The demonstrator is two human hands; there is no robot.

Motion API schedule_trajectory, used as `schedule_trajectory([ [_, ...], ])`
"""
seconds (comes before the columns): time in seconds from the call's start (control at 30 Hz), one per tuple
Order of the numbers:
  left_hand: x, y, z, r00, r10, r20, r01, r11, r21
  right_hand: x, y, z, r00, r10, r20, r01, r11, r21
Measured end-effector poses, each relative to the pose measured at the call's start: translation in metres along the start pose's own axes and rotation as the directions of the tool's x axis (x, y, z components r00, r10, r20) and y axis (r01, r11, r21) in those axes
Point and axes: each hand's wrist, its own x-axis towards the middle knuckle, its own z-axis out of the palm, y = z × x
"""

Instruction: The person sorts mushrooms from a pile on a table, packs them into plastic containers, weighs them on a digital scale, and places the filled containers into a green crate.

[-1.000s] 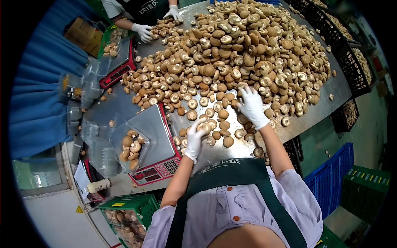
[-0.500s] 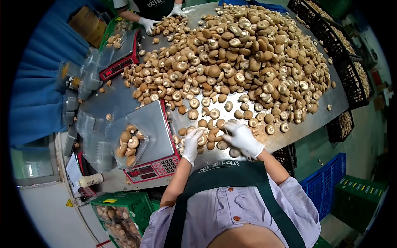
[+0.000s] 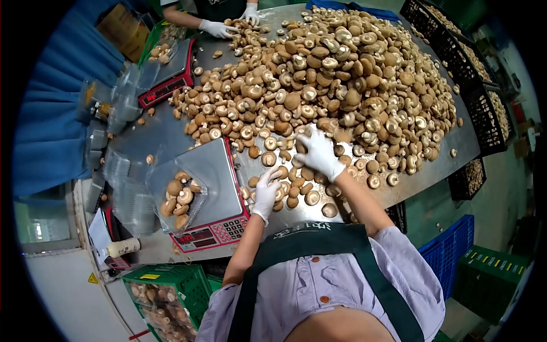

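My right hand (image 3: 320, 154), in a white glove, reaches over the front edge of a big pile of brown shiitake mushrooms (image 3: 347, 68). Its fingers are spread and touch mushrooms there, with no clear grip on one. Nearer my body, my left hand (image 3: 265, 195), also gloved, rests beside a small group of loose mushrooms (image 3: 295, 188), fingers stretched out and nothing visible in them. To the left, a clear plastic tray (image 3: 196, 214) holding several mushrooms sits on a red-edged scale (image 3: 219, 171).
Across the table, a co-worker's gloved hands (image 3: 217, 28) are at the pile beside a second scale (image 3: 165, 88). Clear trays (image 3: 134, 205) are stacked at left. Black crates (image 3: 484, 114) line the right edge; a green crate (image 3: 194, 282) stands below left.
My right hand has moved away from my body to the pile's edge, uncovering loose mushrooms. My left hand has barely shifted, its fingers straighter. The co-worker's hands have moved slightly right.
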Motion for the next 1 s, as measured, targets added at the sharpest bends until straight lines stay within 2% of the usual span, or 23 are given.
schedule_trajectory([
  [0.03, 0.001, 0.000, 0.004, 0.991, 0.132, 0.021, -0.133, 0.983, 0.125, -0.013, -0.009, 0.005, 0.996, -0.057, -0.075, 0.063, 0.995, 0.079],
  [0.07, -0.002, 0.000, 0.006, 0.989, 0.148, 0.009, -0.145, 0.952, 0.269, -0.024, -0.012, 0.005, 0.998, -0.055, -0.036, 0.058, 0.995, 0.077],
  [0.1, -0.008, 0.009, 0.007, 0.989, 0.145, 0.000, -0.140, 0.954, 0.265, -0.032, -0.017, 0.000, 0.997, -0.080, -0.013, 0.080, 0.996, 0.032],
  [0.17, -0.018, 0.019, 0.007, 0.990, 0.113, 0.080, -0.138, 0.864, 0.485, -0.052, -0.027, -0.009, 0.993, -0.118, -0.007, 0.118, 0.993, 0.018],
  [0.2, -0.022, 0.014, 0.006, 0.978, 0.179, 0.108, -0.209, 0.821, 0.532, -0.064, -0.027, -0.011, 0.990, -0.142, 0.013, 0.140, 0.985, 0.100],
  [0.23, -0.026, 0.017, 0.006, 0.978, 0.178, 0.110, -0.209, 0.821, 0.532, -0.074, -0.033, -0.024, 0.982, -0.184, 0.038, 0.180, 0.979, 0.096],
  [0.3, -0.033, 0.023, 0.005, 0.989, 0.073, 0.127, -0.133, 0.810, 0.571, -0.089, -0.021, -0.021, 0.986, -0.167, 0.022, 0.161, 0.973, 0.165],
  [0.33, -0.035, 0.020, 0.004, 0.981, 0.152, 0.120, -0.194, 0.791, 0.580, -0.095, -0.013, -0.021, 0.992, -0.122, 0.012, 0.117, 0.969, 0.218],
  [0.37, -0.034, 0.018, 0.002, 0.980, 0.153, 0.124, -0.196, 0.791, 0.579, -0.100, -0.006, -0.022, 0.997, -0.078, 0.005, 0.073, 0.960, 0.271],
  [0.4, -0.033, 0.017, 0.000, 0.985, 0.130, 0.110, -0.170, 0.819, 0.548, -0.100, 0.000, -0.027, 0.996, -0.040, -0.075, 0.062, 0.947, 0.316],
  [0.5, -0.030, 0.014, -0.002, 0.988, 0.121, 0.093, -0.151, 0.865, 0.478, -0.090, 0.022, -0.035, 0.968, 0.224, -0.113, -0.162, 0.903, 0.398],
  [0.57, -0.025, 0.017, 0.001, 0.993, 0.090, 0.074, -0.111, 0.929, 0.353, -0.073, 0.036, -0.034, 0.933, 0.316, -0.171, -0.266, 0.927, 0.263],
  [0.6, -0.023, 0.021, 0.003, 0.993, 0.092, 0.077, -0.114, 0.928, 0.355, -0.062, 0.036, -0.041, 0.936, 0.270, -0.226, -0.231, 0.955, 0.186],
  [0.63, -0.022, 0.029, 0.006, 0.989, 0.086, 0.119, -0.120, 0.939, 0.322, -0.049, 0.043, -0.034, 0.931, 0.210, -0.297, -0.150, 0.966, 0.211],
  [0.7, -0.021, 0.041, 0.012, 0.984, 0.083, 0.160, -0.128, 0.947, 0.294, -0.026, 0.044, -0.025, 0.920, 0.211, -0.331, -0.196, 0.977, 0.078],
  [0.73, -0.020, 0.044, 0.017, 0.983, 0.037, 0.179, -0.069, 0.981, 0.179, -0.016, 0.045, -0.022, 0.920, 0.209, -0.332, -0.193, 0.978, 0.080],
  [0.77, -0.020, 0.047, 0.020, 0.979, -0.007, 0.203, -0.006, 0.998, 0.064, -0.007, 0.046, -0.018, 0.938, 0.232, -0.257, -0.232, 0.972, 0.028],
  [0.8, -0.020, 0.049, 0.021, 0.976, -0.028, 0.217, 0.016, 0.998, 0.053, -0.002, 0.044, -0.017, 0.949, 0.256, -0.183, -0.265, 0.964, -0.028],
  [0.83, -0.020, 0.049, 0.021, 0.977, -0.022, 0.211, 0.011, 0.998, 0.054, 0.000, 0.043, -0.018, 0.951, 0.249, -0.185, -0.258, 0.966, -0.025],
  [0.9, -0.020, 0.046, 0.022, 0.967, -0.061, 0.246, 0.095, 0.987, -0.127, -0.006, 0.040, -0.020, 0.952, 0.255, -0.169, -0.228, 0.960, 0.164],
  [0.93, -0.023, 0.047, 0.023, 0.964, -0.063, 0.259, 0.109, 0.980, -0.167, -0.012, 0.032, -0.021, 0.944, 0.214, -0.252, -0.157, 0.961, 0.228],
  [0.97, -0.027, 0.049, 0.024, 0.965, -0.054, 0.255, 0.096, 0.983, -0.156, -0.018, 0.024, -0.025, 0.955, 0.223, -0.196, -0.150, 0.932, 0.330],
  [1.0, -0.031, 0.057, 0.026, 0.963, -0.044, 0.264, 0.088, 0.984, -0.155, -0.024, 0.019, -0.024, 0.963, 0.165, -0.211, -0.056, 0.894, 0.444],
])
